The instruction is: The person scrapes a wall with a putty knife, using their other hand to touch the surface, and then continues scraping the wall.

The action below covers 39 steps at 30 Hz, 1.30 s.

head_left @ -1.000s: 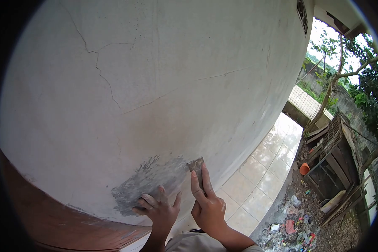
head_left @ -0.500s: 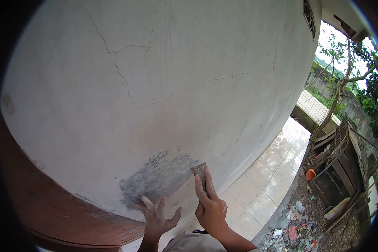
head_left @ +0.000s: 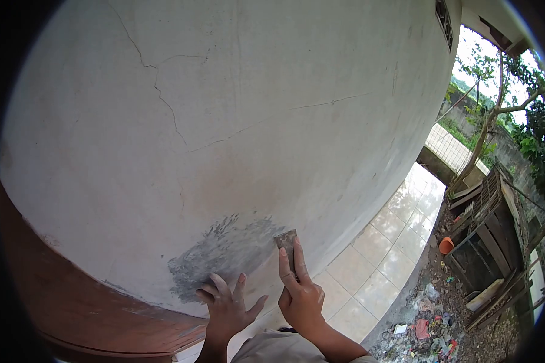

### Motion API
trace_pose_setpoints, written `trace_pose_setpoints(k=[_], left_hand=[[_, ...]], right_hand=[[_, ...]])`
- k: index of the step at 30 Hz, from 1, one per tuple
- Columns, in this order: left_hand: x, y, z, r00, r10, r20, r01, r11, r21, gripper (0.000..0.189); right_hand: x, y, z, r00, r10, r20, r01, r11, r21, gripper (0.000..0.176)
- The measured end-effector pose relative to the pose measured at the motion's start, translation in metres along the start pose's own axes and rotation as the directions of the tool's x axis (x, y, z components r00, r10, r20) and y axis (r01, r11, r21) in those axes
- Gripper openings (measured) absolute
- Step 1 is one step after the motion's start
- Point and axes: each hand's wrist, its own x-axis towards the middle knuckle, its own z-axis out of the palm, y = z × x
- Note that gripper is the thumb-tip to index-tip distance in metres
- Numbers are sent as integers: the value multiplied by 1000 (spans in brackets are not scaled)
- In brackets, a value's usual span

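Note:
My right hand (head_left: 301, 297) is closed round a flat scraper (head_left: 286, 241), its worn, grey-smeared rectangular blade pointing up and two fingers stretched along it. The blade lies at the right edge of a rough grey patch (head_left: 221, 254) on the pale wall (head_left: 284, 151). The scraper's handle is hidden inside the hand. At the lower edge of the patch is my left hand (head_left: 229, 308), open with the fingers spread and nothing in it. Its fingertips are whitish with dust and lie at or close to the wall; contact cannot be made out.
Thin cracks (head_left: 157, 88) run across the upper wall. A reddish-brown surface (head_left: 91, 284) borders the wall at lower left. Pale floor tiles (head_left: 375, 248) stretch along the right, beside litter (head_left: 422, 328), an orange pot (head_left: 446, 245) and a broken wooden structure (head_left: 490, 242). A tree (head_left: 487, 121) stands beyond.
The view has shifted slightly, so the wall sits a little further left and up. My left hand has moved slightly up and right; my right hand keeps the scraper near the patch's edge.

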Motion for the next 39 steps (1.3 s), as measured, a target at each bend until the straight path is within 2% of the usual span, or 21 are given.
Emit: trace_pose_setpoints(k=[1, 5, 8, 11, 13, 16, 23, 25, 31, 39], left_hand=[[3, 1, -1, 999, 9, -37, -8, 1000, 13, 91], [2, 1, 2, 998, 28, -49, -26, 998, 53, 96], [3, -1, 3, 991, 52, -124, -46, 998, 51, 103], [2, 1, 6, 996, 30, -81, -28, 999, 30, 107], [5, 3, 5, 990, 53, -129, -36, 991, 130, 104], [6, 6, 2, 997, 20, -78, -7, 987, 162, 100], [11, 8, -2, 995, 30, -93, -14, 985, 171, 92], [13, 10, -9, 998, 19, -53, -9, 981, 193, 90], [12, 10, -2, 995, 14, -97, 2, 986, 168, 91], [13, 13, -3, 998, -22, -62, 34, 982, 184, 90]], right_hand=[[1, 1, 0, 1000, -16, -9, 16, 1000, -2, 77], [5, -3, -1, 999, -14, -42, 15, 1000, 7, 77], [4, -5, -4, 1000, 0, -16, 0, 1000, -7, 77], [5, -5, -5, 1000, -11, -12, 11, 1000, -9, 76], [8, -9, -6, 999, 10, -43, -9, 1000, 10, 76], [4, -9, -7, 999, 29, -13, -29, 1000, 11, 77], [3, -8, -7, 999, 41, -28, -41, 999, 25, 77], [0, -8, -5, 998, 56, -14, -56, 998, 3, 77], [2, -8, -5, 998, 55, -18, -55, 998, -3, 77], [2, -2, -4, 999, 35, -29, -36, 999, -13, 78]])
